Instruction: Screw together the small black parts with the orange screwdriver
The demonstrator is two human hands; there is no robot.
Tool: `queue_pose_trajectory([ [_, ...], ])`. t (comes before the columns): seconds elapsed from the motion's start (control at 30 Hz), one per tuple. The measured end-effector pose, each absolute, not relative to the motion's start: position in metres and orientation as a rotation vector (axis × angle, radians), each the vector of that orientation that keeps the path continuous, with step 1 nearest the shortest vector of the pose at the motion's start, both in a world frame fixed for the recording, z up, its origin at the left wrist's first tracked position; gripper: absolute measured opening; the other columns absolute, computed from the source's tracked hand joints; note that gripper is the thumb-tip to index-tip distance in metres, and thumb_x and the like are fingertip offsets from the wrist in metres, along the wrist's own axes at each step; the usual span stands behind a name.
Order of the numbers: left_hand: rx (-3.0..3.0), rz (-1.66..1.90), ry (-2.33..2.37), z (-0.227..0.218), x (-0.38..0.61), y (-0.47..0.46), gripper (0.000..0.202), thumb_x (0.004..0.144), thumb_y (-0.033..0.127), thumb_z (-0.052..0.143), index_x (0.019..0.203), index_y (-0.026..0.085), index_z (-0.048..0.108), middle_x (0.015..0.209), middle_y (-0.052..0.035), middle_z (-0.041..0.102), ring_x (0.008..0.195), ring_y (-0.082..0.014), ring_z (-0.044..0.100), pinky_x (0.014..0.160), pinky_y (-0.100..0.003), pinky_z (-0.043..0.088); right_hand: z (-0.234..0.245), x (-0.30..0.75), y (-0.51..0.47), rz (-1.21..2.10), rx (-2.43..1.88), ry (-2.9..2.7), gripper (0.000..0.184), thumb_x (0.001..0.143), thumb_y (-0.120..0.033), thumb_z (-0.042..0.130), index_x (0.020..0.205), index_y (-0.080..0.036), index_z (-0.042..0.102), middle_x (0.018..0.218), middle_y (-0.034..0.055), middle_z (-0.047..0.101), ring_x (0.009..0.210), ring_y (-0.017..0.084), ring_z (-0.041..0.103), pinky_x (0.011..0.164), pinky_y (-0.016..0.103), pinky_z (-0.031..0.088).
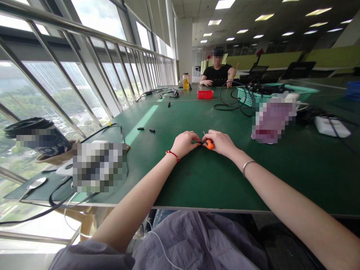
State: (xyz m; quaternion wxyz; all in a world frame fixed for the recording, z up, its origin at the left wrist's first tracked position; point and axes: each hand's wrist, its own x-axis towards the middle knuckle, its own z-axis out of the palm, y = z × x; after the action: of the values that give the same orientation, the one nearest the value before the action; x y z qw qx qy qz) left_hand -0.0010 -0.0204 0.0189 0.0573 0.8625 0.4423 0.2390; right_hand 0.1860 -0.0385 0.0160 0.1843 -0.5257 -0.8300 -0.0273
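My left hand [185, 145] is closed, its fingertips pinching a small black piece [201, 143] over the green table. Too little of that piece shows to tell its kind. Close beside it, my right hand [223, 143] is wrapped round an orange-and-black handled tool [209, 144]. A thin metal tip pokes up near the right fingertips. Both hands meet in front of me, just above the tabletop. To the left of them lie two small black pieces [140, 129], one of them [152, 131] slightly nearer my left hand. Another small black piece [169, 104] lies farther back.
A tilted lidded cup [42, 137] and a blurred object [99, 167] with cables stand at left. Right are a blurred purple item [274, 120] and a teal basket [244, 96] with black cables. A red tray [205, 95] and jar [186, 81] stand before a seated person [216, 73].
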Motion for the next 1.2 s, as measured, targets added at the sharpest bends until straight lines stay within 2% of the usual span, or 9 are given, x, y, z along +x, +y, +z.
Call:
queue_pose_trajectory([
  [0.33, 2.828, 0.570, 1.270, 0.0269, -0.0025, -0.0214, 0.013, 0.077, 0.019, 0.062, 0.087, 0.018, 0.070, 0.091, -0.0048, 0.068, 0.093, -0.0207, 0.057, 0.081, -0.029, 0.045, 0.0165, 0.1856, -0.0389, -0.083, -1.472, -2.332, 0.016, 0.079, -0.021, 0.059, 0.091, -0.024, 0.069, 0.089, 0.0008, 0.060, 0.073, 0.013, 0.055, 0.055, 0.023, 0.031],
  [0.67, 2.721, 0.581, 1.359, 0.0255, 0.0015, -0.0253, 0.012, 0.074, 0.015, 0.059, 0.082, 0.017, 0.067, 0.086, -0.0054, 0.070, 0.088, -0.0209, 0.062, 0.076, -0.028, 0.049, 0.0163, 0.1844, -0.0401, -0.118, -1.456, -2.327, 0.017, 0.078, -0.020, 0.059, 0.091, -0.025, 0.068, 0.089, 0.0005, 0.061, 0.072, 0.013, 0.055, 0.056, 0.023, 0.032],
  [0.93, 2.446, 0.689, 1.341, 0.0205, -0.0008, -0.0215, 0.005, 0.071, 0.018, 0.063, 0.075, 0.017, 0.066, 0.075, -0.0020, 0.070, 0.072, -0.0157, 0.065, 0.067, -0.025, 0.050, 0.0182, 0.1844, -0.0416, -0.096, -1.471, -2.317, 0.016, 0.077, -0.021, 0.059, 0.090, -0.024, 0.068, 0.088, 0.0004, 0.062, 0.073, 0.013, 0.055, 0.055, 0.023, 0.031],
  [1.2, 2.462, 0.714, 1.343, 0.0199, 0.0011, -0.0217, 0.007, 0.069, 0.018, 0.062, 0.075, 0.017, 0.066, 0.077, -0.0026, 0.071, 0.073, -0.0160, 0.065, 0.068, -0.025, 0.051, 0.0183, 0.1850, -0.0409, -0.075, -1.484, -2.333, 0.016, 0.078, -0.022, 0.059, 0.090, -0.025, 0.068, 0.090, 0.0006, 0.063, 0.075, 0.014, 0.057, 0.056, 0.023, 0.032],
])
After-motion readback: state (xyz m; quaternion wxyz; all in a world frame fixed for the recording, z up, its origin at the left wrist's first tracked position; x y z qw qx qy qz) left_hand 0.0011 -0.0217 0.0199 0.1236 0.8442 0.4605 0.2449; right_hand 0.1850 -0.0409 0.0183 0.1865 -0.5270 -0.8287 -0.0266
